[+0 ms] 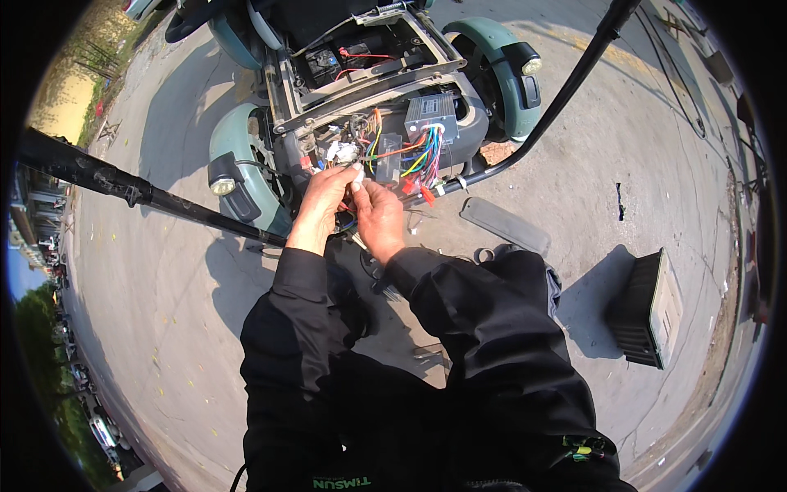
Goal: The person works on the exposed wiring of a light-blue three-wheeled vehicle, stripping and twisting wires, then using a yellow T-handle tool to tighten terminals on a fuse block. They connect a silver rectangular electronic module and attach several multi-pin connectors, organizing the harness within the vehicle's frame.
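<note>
My left hand [321,201] and my right hand [380,217] meet at the near edge of a small vehicle's open electrical bay. Their fingertips are pinched together on a small white connector [359,175], mostly covered by the fingers. Just beyond lies a tangle of wires with several white connectors [342,152]. A finned silver controller box [431,116] sits to the right, with a bundle of coloured wires [423,157] coming from its near side. Between the two is a flat black box [388,156].
Green fenders with headlights [223,186] flank the bay. Black tubes [156,197] slope in from both sides. A grey cover strip [505,225] lies on the concrete at right, and a black crate [648,309] stands further right. A dark battery [332,66] shows in the frame behind.
</note>
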`<state>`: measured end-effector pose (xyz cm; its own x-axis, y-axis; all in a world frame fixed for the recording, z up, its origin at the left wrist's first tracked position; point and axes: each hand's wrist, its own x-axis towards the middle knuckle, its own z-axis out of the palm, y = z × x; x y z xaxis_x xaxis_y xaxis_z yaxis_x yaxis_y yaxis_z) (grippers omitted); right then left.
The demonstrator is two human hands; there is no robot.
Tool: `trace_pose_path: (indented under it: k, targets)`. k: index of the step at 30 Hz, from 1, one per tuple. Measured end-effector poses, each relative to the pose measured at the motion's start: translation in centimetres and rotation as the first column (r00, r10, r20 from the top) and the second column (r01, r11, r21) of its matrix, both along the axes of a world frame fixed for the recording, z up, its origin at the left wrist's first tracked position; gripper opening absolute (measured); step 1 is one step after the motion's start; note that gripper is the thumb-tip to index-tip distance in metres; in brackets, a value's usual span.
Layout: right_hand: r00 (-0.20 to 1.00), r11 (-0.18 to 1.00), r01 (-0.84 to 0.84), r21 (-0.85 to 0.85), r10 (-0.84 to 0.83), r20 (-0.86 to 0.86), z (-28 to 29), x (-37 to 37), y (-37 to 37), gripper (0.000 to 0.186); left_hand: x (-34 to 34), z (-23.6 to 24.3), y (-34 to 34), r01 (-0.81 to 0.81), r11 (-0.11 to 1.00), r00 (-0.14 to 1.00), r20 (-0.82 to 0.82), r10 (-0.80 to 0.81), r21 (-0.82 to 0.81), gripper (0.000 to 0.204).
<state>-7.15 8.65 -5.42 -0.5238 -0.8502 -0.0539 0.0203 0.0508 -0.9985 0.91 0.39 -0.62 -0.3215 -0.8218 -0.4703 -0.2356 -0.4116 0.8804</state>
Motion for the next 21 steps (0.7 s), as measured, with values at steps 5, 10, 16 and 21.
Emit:
trace_pose_path:
  k: [5, 10, 16, 21]
  targets:
    - [1.0, 1.0, 0.022, 0.015, -0.022, -0.015, 1.1, 1.0, 1.6, 0.023, 0.6, -0.3, -0.5, 0.013, 1.0, 0.997, 0.073, -0.014, 0.015, 0.021]
    - [0.99, 0.996, -0.071, -0.054, 0.077, 0.122, -0.8, 2.8, 5.5, 0.021, 1.0, 0.0, -1.7, -0.059, 0.997, 0.994, -0.09, 0.064, 0.058, 0.03]
    - [0.864, 0.919, -0.372, 0.131, 0.394, -0.312, -2.3, -0.4, 7.0, 0.018, 0.6, 0.8, -2.5, 0.302, 0.907, 0.822, 0.561, -0.093, -0.292, 0.031]
    - [0.367, 0.843, -0.515, 0.152, 0.377, -0.85, -2.3, -1.5, 7.6, 0.027, -1.0, 0.3, -1.7, 0.019, 0.989, 0.999, -0.025, -0.023, -0.146, 0.026]
